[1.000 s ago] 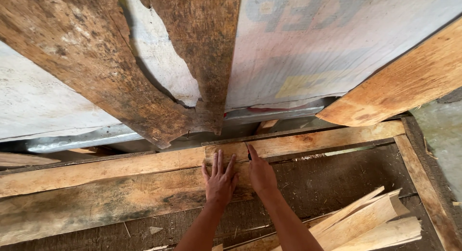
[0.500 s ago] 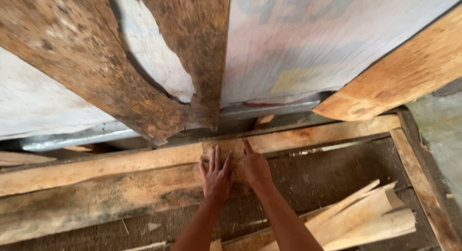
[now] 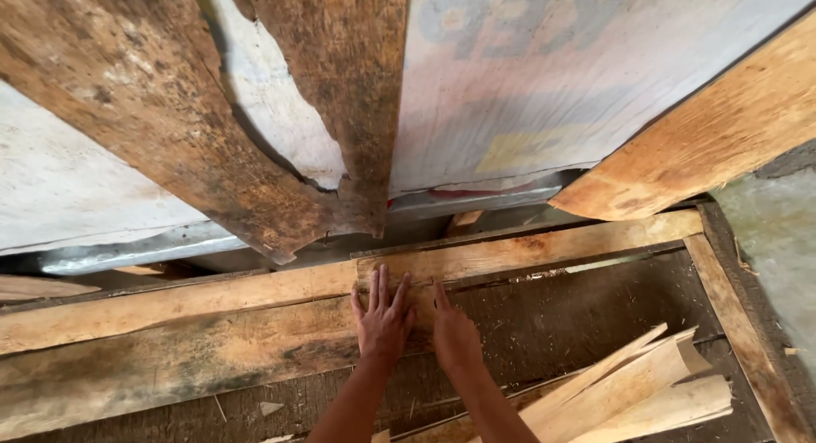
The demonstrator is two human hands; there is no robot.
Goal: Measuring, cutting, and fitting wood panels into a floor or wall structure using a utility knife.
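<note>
Both hands are lying flat, side by side, on a pale wooden plank (image 3: 510, 254) that is running from left to right across the scene. The left hand (image 3: 382, 320) is pressing palm-down on the plank's lower edge with its fingers (image 3: 375, 288) spread apart and pointing away from the person, clamped on nothing. The right hand (image 3: 454, 337) is sitting just beside it, touching or nearly touching it, with one finger stretched up toward the plank and the rest drawn together; whether they are curling over an edge cannot be told. Below the plank and to the left of the hands, a darker, stained board (image 3: 153, 358) is lying alongside it. Above the plank, two weathered, mould-spotted boards (image 3: 212, 145) are leaning together into a point just above the hands, with a faded grey sheet (image 3: 544, 94) showing behind them. To the upper right of the plank, an orange-brown beam (image 3: 714, 137) is slanting upward. Below the plank on the right, a bundle of thin, pale wood strips (image 3: 637, 392) is lying near the right forearm, over dark, sawdust-flecked boarding (image 3: 578, 315).
</note>
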